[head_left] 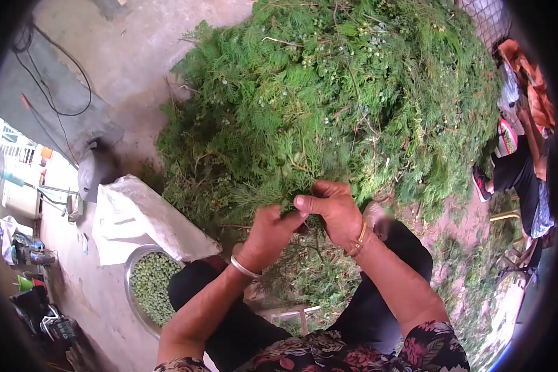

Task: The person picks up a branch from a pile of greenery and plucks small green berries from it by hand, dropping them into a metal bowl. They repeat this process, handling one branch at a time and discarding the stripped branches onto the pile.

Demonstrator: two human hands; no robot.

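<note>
My left hand (269, 237), with a silver bangle at its wrist, is closed with its fingertips at a green sprig (279, 193). My right hand (333, 211), a gold bracelet on the wrist, pinches the same sprig, thumb and fingers together. The two hands meet at the thumbs. Just beyond them rises a large heap of green branches (328, 93) with small pale cones. To the lower left, a round metal basin (130, 285) holds many small green cones (155, 288).
A white sack (142, 211) lies beside the basin. Another person (527, 167) sits at the right edge. Cables (62, 111) hang at the upper left. Loose sprigs (322, 279) cover the ground between my legs. Assorted items (43, 297) stand at the far left.
</note>
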